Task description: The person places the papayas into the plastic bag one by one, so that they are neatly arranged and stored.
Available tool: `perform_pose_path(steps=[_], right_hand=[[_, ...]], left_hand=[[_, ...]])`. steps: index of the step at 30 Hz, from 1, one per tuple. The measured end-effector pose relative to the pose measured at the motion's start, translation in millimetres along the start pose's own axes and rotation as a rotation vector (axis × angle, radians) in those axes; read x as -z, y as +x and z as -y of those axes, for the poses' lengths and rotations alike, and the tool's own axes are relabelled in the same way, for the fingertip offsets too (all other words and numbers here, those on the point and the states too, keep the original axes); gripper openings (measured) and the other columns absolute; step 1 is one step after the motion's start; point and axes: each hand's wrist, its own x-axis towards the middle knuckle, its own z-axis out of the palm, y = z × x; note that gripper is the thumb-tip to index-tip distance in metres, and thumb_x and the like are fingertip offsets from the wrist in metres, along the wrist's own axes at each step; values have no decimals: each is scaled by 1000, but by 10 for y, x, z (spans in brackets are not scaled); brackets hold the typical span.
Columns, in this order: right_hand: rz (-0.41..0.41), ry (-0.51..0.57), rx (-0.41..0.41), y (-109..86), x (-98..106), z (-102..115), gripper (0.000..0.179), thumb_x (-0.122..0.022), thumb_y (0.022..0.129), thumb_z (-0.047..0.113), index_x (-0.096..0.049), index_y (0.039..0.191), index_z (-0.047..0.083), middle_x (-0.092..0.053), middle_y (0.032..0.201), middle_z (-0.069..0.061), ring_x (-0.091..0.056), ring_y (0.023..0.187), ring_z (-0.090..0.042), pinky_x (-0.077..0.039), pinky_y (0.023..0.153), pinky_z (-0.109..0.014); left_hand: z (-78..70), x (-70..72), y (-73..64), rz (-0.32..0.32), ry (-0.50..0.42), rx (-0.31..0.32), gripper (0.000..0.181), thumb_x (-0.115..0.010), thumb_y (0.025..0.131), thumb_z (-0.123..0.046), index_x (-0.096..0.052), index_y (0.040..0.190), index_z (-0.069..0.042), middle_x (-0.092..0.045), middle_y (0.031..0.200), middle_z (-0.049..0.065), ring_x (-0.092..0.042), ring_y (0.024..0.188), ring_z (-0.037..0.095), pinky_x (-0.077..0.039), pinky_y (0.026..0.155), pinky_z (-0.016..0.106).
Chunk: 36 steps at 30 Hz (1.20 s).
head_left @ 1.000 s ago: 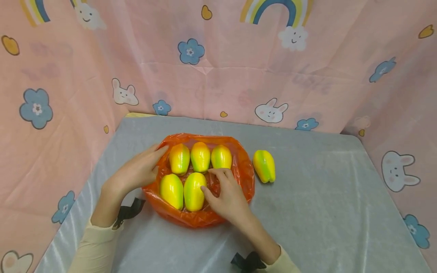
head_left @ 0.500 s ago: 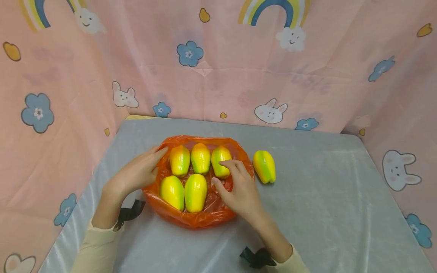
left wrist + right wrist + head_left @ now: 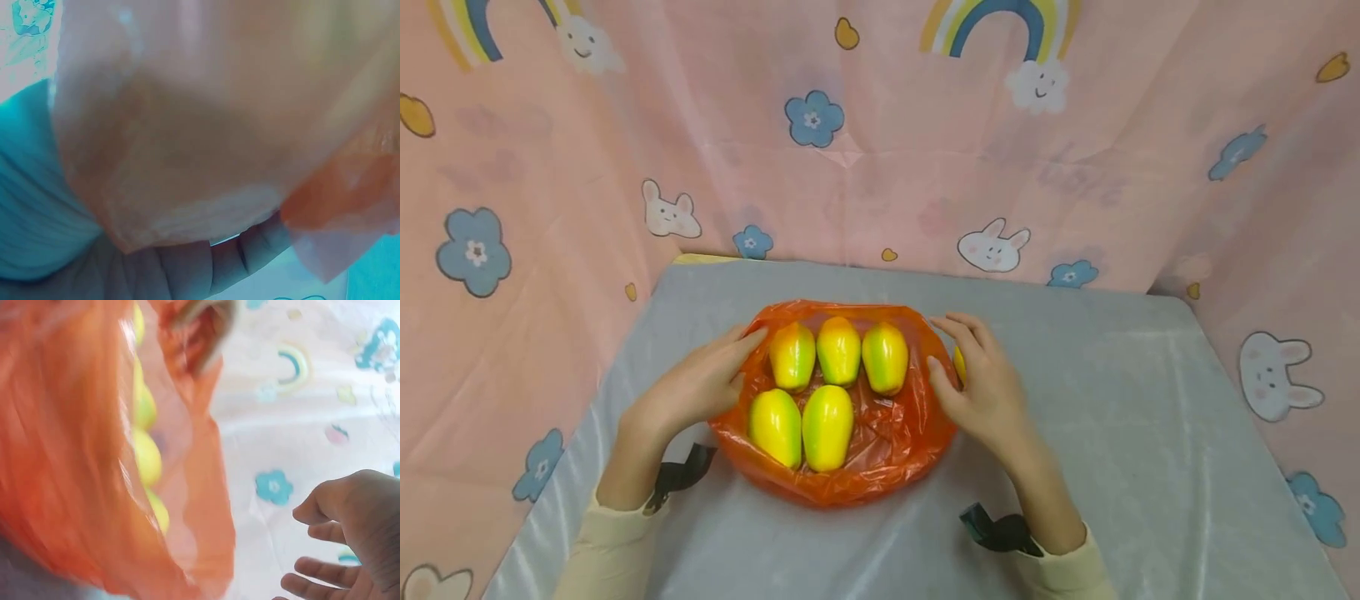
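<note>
An orange-red plastic bag (image 3: 895, 429) lies spread on the table with its mouth up. Inside are several glossy yellow-green papaya-like fruits, three in the back row (image 3: 839, 352) and two in front (image 3: 827, 427). My left hand (image 3: 692, 387) holds the bag's left rim; film hides much of it in the left wrist view. Just past the bag's right rim is my right hand (image 3: 988, 392), fingers apart and slightly bent. It mostly covers another yellow fruit (image 3: 959, 365) outside the bag. The right wrist view shows the right hand (image 3: 340, 537) holding nothing.
A grey cloth covers the table (image 3: 1150, 433). Pink printed fabric (image 3: 880, 183) rises along the back and both sides. Black straps (image 3: 1000, 530) hang at both wrists.
My right hand has moved right from over the fruits inside the bag to the fruit outside, now largely hidden behind it. The left hand stays at the bag's left rim.
</note>
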Motion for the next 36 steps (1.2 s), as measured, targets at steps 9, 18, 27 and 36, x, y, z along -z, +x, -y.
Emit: perform_pose_path(steps=[9, 18, 27, 36], right_hand=[[38, -46, -68, 7, 128, -338, 49, -69, 97, 15, -61, 145, 6, -51, 155, -22, -57, 135, -47, -52, 109, -68], [170, -81, -160, 90, 45, -730, 55, -69, 98, 18, -55, 150, 8, -42, 162, -25, -47, 143, -50, -42, 116, -74], [247, -80, -217, 58, -58, -885, 63, -71, 97, 25, -51, 154, 8, -33, 165, -27, -44, 145, -52, -40, 119, -72], [301, -111, -224, 52, -123, -914, 65, -70, 97, 31, -50, 155, 8, -38, 162, -28, -49, 139, -53, -45, 114, -72]], left_hand=[[-16, -22, -29, -23, 20, -13, 63, -59, 99, 2, -41, 160, 3, -47, 162, 24, -54, 142, 45, -46, 118, 63], [-23, -11, 7, -34, 25, -43, 63, -57, 100, 1, -40, 161, 0, -45, 164, 21, -52, 144, 43, -45, 119, 62], [-10, 23, -2, -33, 16, -30, 63, -57, 99, 2, -42, 160, -1, -46, 164, 19, -53, 144, 41, -45, 120, 61], [-6, 20, -12, -38, 6, -32, 62, -60, 100, 0, -44, 160, -2, -50, 161, 18, -55, 141, 40, -47, 118, 61]])
